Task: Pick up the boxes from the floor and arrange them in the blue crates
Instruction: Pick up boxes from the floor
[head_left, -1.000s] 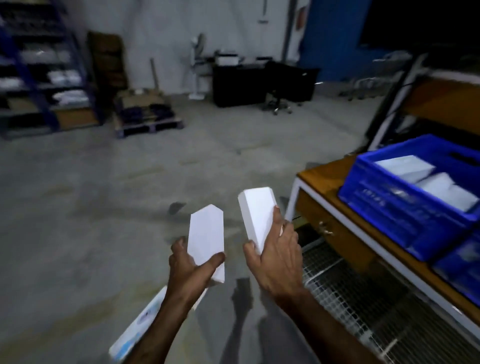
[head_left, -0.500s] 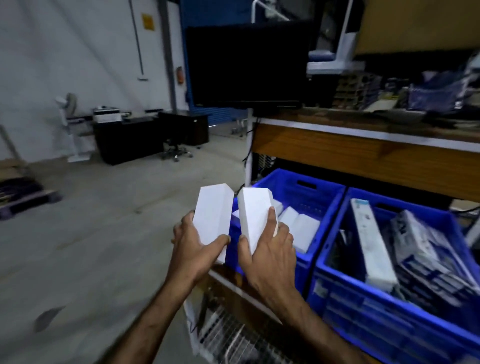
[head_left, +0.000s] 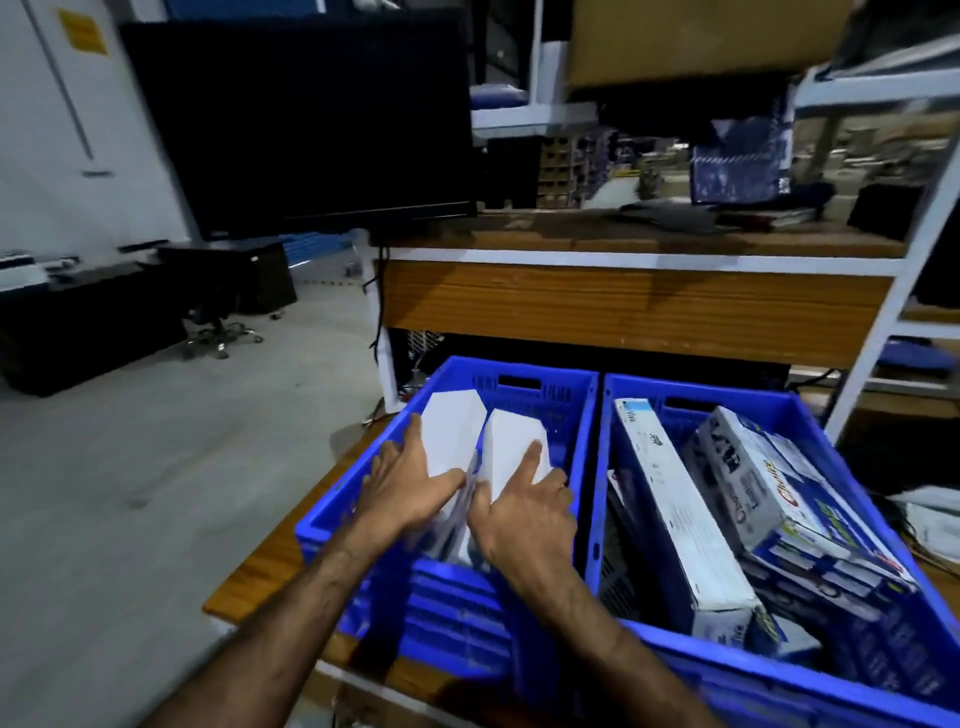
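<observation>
I see the left hand (head_left: 410, 491) and right hand (head_left: 522, 512) each gripping a white box (head_left: 454, 431), both already inside the left crate (head_left: 584, 415). The right crate (head_left: 769, 402) looks well stocked (floor boxes out of view, so I can't judge what's left).

Dim indoor light is leaving the shelving in deep shadow, motion blur is smearing the edges, and wide-angle distortion is bending straight lines outward.

Two blue crates (head_left: 587, 415) sit side by side on the wooden bench (head_left: 260, 566)
</observation>
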